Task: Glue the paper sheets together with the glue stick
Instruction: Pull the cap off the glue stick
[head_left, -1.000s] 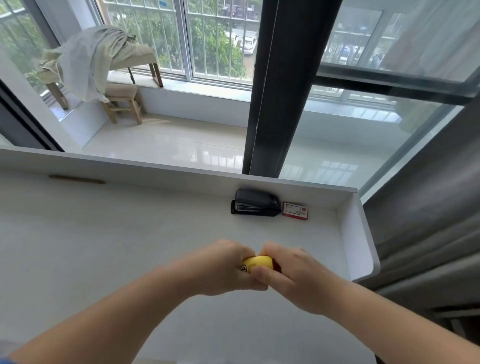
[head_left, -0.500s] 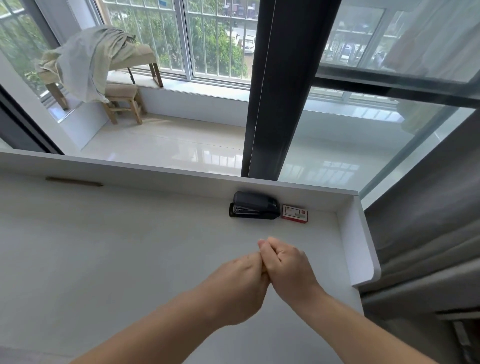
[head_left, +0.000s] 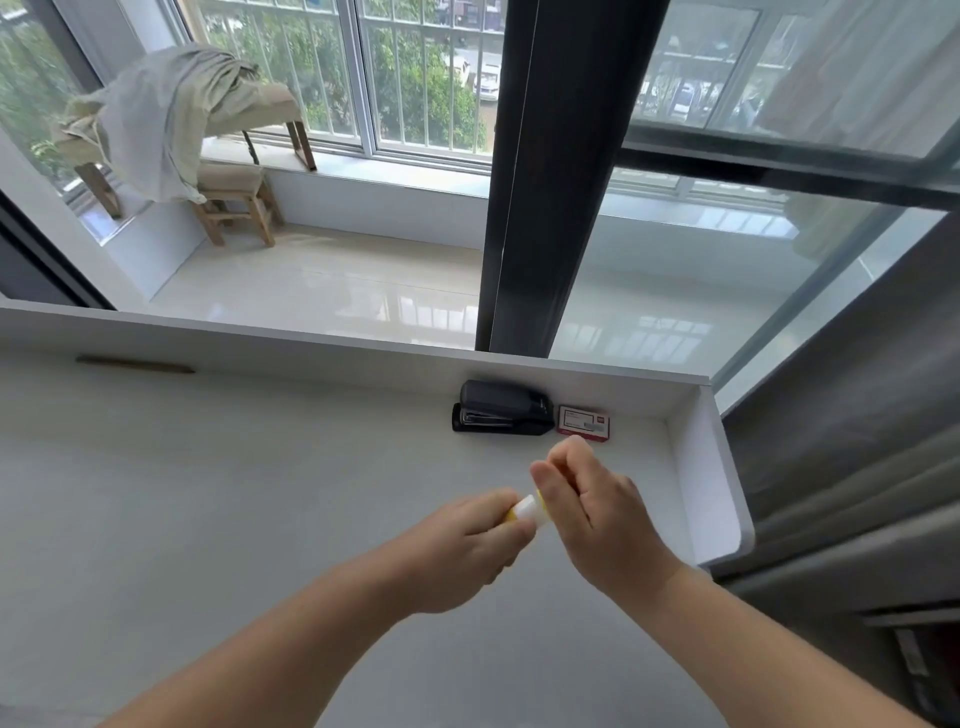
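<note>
A: Where's the glue stick?
B: Above the white desk, between both hands; the left hand is closed round its yellow body; the right hand curls over the far end, grip unclear.
A: Anything near?
B: A black stapler and staple box behind.

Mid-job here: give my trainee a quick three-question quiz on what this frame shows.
1. True or false: both hands are on the glue stick.
2. What lies right of the stapler at the desk's back wall? A) scissors B) a small red-and-white box C) a mug
3. Are any paper sheets in view?

Key:
1. True: the left hand grips the body, the right hand is at its tip.
2. B, the box.
3. No, none are visible.
</note>
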